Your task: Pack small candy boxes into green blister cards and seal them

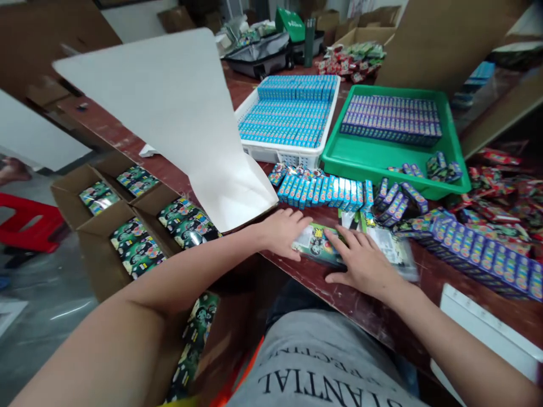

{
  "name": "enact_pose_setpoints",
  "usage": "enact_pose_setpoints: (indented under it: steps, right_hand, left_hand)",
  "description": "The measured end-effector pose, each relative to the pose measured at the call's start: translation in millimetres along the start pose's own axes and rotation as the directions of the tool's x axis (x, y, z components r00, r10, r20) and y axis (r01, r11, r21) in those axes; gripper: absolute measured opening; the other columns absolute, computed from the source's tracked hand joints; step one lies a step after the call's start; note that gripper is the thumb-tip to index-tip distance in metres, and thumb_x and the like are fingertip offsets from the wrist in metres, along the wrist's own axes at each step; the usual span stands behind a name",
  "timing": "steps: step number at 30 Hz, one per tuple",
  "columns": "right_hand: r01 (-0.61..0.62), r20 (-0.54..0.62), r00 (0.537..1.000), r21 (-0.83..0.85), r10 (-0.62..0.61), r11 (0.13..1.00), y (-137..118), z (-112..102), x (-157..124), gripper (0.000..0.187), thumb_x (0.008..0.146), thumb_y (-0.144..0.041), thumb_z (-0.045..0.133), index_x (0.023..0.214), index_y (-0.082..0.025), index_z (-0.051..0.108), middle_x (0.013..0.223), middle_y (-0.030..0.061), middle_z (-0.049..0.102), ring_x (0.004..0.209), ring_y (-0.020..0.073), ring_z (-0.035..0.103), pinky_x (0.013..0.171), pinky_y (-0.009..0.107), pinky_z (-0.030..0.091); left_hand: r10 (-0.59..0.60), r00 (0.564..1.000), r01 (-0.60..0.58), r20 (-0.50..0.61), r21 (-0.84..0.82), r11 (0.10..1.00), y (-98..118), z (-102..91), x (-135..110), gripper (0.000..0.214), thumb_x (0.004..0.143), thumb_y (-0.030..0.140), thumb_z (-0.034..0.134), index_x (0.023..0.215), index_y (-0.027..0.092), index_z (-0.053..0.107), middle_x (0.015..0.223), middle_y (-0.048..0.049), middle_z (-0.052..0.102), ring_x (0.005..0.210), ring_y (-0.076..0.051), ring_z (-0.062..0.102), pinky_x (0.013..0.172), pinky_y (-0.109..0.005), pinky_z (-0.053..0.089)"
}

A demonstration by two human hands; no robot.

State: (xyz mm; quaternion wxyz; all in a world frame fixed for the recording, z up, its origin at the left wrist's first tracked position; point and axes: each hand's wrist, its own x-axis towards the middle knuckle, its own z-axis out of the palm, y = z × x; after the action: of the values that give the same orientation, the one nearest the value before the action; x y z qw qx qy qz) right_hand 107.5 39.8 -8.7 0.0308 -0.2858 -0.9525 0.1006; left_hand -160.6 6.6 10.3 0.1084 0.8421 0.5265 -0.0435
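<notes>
A green printed packet [319, 244] lies flat on the brown table [339, 294] near its front edge. My left hand [283, 230] rests on the packet's left end with its fingers stretched out. My right hand [363, 261] lies across the right end, fingers spread flat over it. Clear plastic bags [396, 251] lie just right of the packet, partly under my right hand. A row of small blue boxes [322, 192] stands just behind the packet.
A white basket [280, 151] holds blue boxes and a green tray [369, 161] holds purple boxes. More purple boxes [487, 254] and red packets [504, 192] lie right. A white sheet [178, 107] leans left. Open cartons [139, 237] of green packets stand on the floor.
</notes>
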Motion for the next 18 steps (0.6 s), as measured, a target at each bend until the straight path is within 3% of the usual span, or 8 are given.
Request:
enact_pose_setpoints:
  steps: [3,6,9,11,12,14,16,18]
  right_hand:
    - [0.070,0.111,0.991,0.068,-0.078,0.995,8.1,-1.1,14.2,0.094,0.078,-0.042,0.074,0.160,-0.018,0.035,0.140,0.0211,0.058,0.119,0.0407,0.060,0.098,0.055,0.051]
    - [0.186,0.188,0.956,0.205,-0.225,0.961,13.5,-12.8,30.6,0.092,0.073,-0.034,0.073,0.157,-0.015,0.040,0.132,0.0199,0.065,0.114,0.0375,0.065,0.097,0.052,0.053]
    - [0.257,0.160,0.928,0.378,-0.336,0.889,13.1,-30.6,54.1,0.084,0.082,-0.038,0.070,0.158,-0.019,0.038,0.146,0.0166,0.060,0.125,0.0345,0.064,0.104,0.049,0.053]
    - [0.274,-0.017,0.956,0.406,-0.293,0.872,4.2,-40.1,75.4,0.090,0.088,-0.045,0.067,0.163,-0.021,0.024,0.161,0.0161,0.043,0.141,0.0353,0.051,0.113,0.054,0.046]
    - [0.279,-0.131,0.960,0.392,-0.247,0.877,-3.7,-42.4,87.4,0.093,0.090,-0.047,0.066,0.164,-0.020,0.017,0.164,0.0167,0.036,0.146,0.0358,0.043,0.116,0.056,0.042]
    - [0.307,-0.310,0.929,0.336,-0.203,0.891,-25.5,-39.4,112.1,0.092,0.093,-0.047,0.065,0.164,-0.016,0.016,0.165,0.0192,0.034,0.150,0.0359,0.036,0.121,0.057,0.035]
    - [0.382,-0.306,0.905,0.271,-0.297,0.884,-50.8,-26.0,134.5,0.076,0.095,-0.041,0.061,0.159,-0.012,0.031,0.156,0.0206,0.045,0.144,0.0342,0.043,0.121,0.053,0.035]
    - [0.418,-0.199,0.903,0.192,-0.382,0.888,-72.6,-6.1,151.6,0.066,0.094,-0.036,0.064,0.152,-0.011,0.044,0.152,0.0202,0.050,0.142,0.0353,0.044,0.122,0.053,0.034]
  left_hand:
    - [-0.015,1.000,0.015,-0.006,0.044,0.999,22.1,-3.0,-12.4,0.096,0.072,0.043,0.078,0.153,0.013,0.036,0.140,-0.0203,0.054,0.107,-0.037,0.060,0.094,-0.048,0.047]
    - [-0.018,0.996,0.024,-0.084,0.078,0.997,40.4,-9.3,-35.8,0.048,0.086,0.021,0.060,0.133,0.013,0.055,0.132,-0.0187,0.059,0.109,-0.035,0.060,0.097,-0.049,0.046]
    - [-0.100,0.987,0.098,-0.125,-0.024,0.995,33.8,-36.1,-69.9,0.024,0.086,0.018,0.056,0.109,0.015,0.063,0.117,-0.0170,0.063,0.105,-0.031,0.061,0.088,-0.041,0.051]
    - [-0.277,0.948,0.258,-0.156,-0.132,0.957,11.6,-63.3,-96.1,0.024,0.084,0.024,0.061,0.107,0.017,0.063,0.110,-0.0138,0.064,0.093,-0.027,0.063,0.078,-0.036,0.051]
    - [-0.387,0.906,0.362,-0.169,-0.160,0.918,-4.2,-76.7,-108.2,0.028,0.084,0.028,0.062,0.110,0.018,0.062,0.102,-0.0114,0.065,0.085,-0.026,0.064,0.075,-0.035,0.051]
    - [-0.586,0.782,0.567,-0.215,-0.147,0.810,-41.2,-98.1,-126.9,0.050,0.083,0.033,0.063,0.129,0.017,0.053,0.093,-0.0080,0.067,0.076,-0.024,0.064,0.069,-0.034,0.049]
    - [-0.645,0.727,0.645,-0.236,-0.091,0.759,-80.5,-109.3,-135.2,0.058,0.085,0.034,0.060,0.138,0.015,0.046,0.097,-0.0088,0.069,0.081,-0.027,0.067,0.072,-0.034,0.048]
    - [-0.649,0.739,0.652,-0.182,-0.049,0.756,-117.0,-111.7,-133.5,0.054,0.087,0.033,0.054,0.138,0.016,0.045,0.108,-0.0106,0.069,0.094,-0.028,0.068,0.079,-0.034,0.049]
